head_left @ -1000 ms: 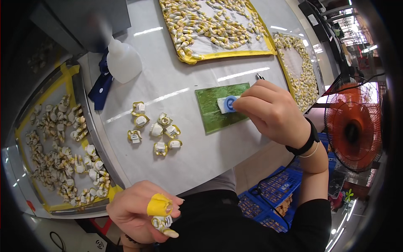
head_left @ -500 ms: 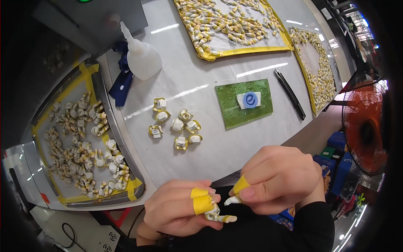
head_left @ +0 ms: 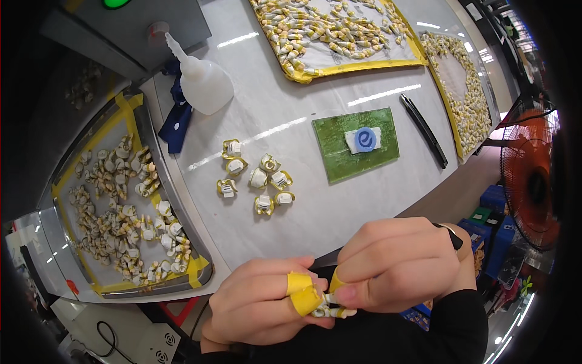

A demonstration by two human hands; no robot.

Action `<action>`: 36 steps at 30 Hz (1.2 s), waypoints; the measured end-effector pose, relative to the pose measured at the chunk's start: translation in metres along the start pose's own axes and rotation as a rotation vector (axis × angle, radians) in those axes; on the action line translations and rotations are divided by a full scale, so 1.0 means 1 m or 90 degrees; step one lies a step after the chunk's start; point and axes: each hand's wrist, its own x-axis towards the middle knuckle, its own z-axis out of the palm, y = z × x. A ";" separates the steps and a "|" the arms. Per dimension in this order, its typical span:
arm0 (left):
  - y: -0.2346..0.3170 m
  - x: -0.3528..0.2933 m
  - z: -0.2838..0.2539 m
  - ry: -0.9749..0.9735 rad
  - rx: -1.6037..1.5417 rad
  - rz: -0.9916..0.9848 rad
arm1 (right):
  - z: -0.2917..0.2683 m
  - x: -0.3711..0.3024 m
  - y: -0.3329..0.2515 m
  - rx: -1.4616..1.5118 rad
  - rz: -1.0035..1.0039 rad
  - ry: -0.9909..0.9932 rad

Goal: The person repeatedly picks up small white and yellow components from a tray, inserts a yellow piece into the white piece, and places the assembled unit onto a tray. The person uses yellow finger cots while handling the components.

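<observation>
Over the table's near edge, my left hand (head_left: 260,300) grips a small white-and-yellow figurine part (head_left: 339,313) with a pale limb-like end sticking out to the right. Yellow tape wraps two of its fingertips. My right hand (head_left: 400,258), also with yellow tape on a finger, pinches a small white limb-like piece (head_left: 330,298) against that part. The fingers hide most of where the two meet. Beyond my hands, several small white figurine pieces with yellow edges (head_left: 259,178) stand in a loose cluster on the white table.
On the left sits a taped tray (head_left: 203,271) of figurine parts. A white squeeze bottle (head_left: 207,90) stands behind the cluster. Farther right lie a green slab (head_left: 339,167) with a round blue piece (head_left: 365,139), a black cutter (head_left: 424,132), and yellow-edged trays (head_left: 364,68) of small limbs. An orange fan (head_left: 530,176) stands at right.
My right hand has brought the small white piece from a short distance apart up to the part in my left hand. The left hand has shifted slightly right.
</observation>
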 end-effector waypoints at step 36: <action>-0.008 -0.005 0.005 0.056 -0.231 -0.143 | -0.002 -0.002 0.000 0.037 0.095 0.010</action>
